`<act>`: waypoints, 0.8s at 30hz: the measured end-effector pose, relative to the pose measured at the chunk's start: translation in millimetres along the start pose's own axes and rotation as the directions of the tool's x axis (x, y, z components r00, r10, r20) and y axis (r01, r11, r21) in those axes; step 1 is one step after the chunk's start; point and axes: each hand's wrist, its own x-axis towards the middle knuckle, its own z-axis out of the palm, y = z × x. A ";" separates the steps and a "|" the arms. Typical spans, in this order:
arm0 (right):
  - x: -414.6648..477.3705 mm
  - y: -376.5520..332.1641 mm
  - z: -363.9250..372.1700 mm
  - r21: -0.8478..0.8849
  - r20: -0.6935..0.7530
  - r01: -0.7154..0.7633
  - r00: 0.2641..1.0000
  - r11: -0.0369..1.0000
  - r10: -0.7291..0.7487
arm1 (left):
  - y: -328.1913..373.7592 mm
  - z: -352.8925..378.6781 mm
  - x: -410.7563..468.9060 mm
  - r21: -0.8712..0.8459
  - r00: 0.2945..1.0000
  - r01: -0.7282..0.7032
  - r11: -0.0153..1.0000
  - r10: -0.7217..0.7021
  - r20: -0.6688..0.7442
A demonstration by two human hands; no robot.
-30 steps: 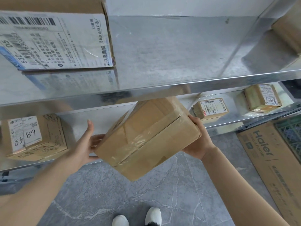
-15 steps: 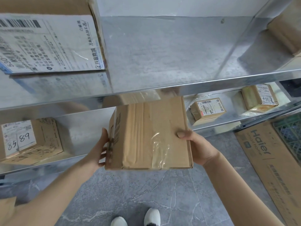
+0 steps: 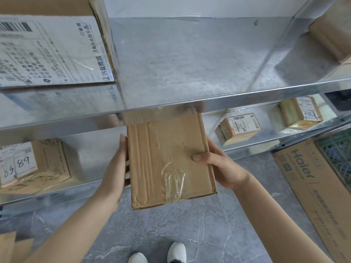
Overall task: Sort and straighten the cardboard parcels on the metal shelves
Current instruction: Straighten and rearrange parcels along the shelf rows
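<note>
A brown parcel is in the middle of the frame, held flat with its taped top facing up. Its far end goes under the front edge of the top shelf. Its near end sticks out over the grey floor. It is hard to tell if it sits on the lower shelf.

The left hand lies flat against the parcel's left side, fingers straight. The right hand grips the right edge, with the thumb on top and the fingers hidden under the parcel.

In the upper left, a big box with a white label stands on the top shelf. On the lower shelf, a marked box with 68 and 85 on it sits at the left. Two small boxes sit to the right, well apart from the parcel. A long Haier box lies on the floor at the right. Two white shoes show at the bottom.
</note>
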 end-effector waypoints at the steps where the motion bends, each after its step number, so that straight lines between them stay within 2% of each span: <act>1: -0.1 0.0 -1.0 0.002 -0.013 0.003 1.000 1.000 -0.003 | 5.3 1.5 -1.7 -0.012 0.998 -0.003 1.000 0.004 0.063; 6: -1.9 -3.5 5.2 -0.029 -0.015 0.040 0.999 0.999 -0.041 | 16.2 -0.5 -6.1 0.035 0.975 0.039 0.999 -0.045 0.218; 8: -0.2 -2.0 4.7 -0.036 0.001 0.045 0.999 0.998 -0.045 | 14.3 -3.4 -4.7 0.021 0.979 0.091 0.996 -0.094 0.184; 10: 1.9 -0.3 2.6 0.021 -0.026 0.032 0.999 0.999 -0.032 | 10.8 -12.9 -8.6 -0.066 0.988 0.105 0.992 -0.097 0.123; 12: 3.1 3.7 -0.2 0.084 -0.117 0.033 0.993 0.996 -0.023 | 10.9 -15.9 -8.3 -0.194 0.993 0.107 0.975 -0.093 0.078; 16: 6.5 17.2 -4.6 -0.032 -0.307 0.063 0.949 0.998 -0.070 | -1.9 -26.9 -6.7 -0.413 0.996 0.093 0.906 -0.080 0.049; 20: 8.0 26.6 -13.2 -0.080 -0.408 -0.144 0.907 0.986 0.100 | -11.2 -27.6 -9.6 -0.415 0.990 0.127 0.901 -0.091 0.105; 24: -1.4 34.7 -25.5 0.047 -0.432 -0.359 0.834 0.932 0.343 | -16.3 -28.8 -9.3 -0.373 0.993 0.112 0.921 -0.092 0.070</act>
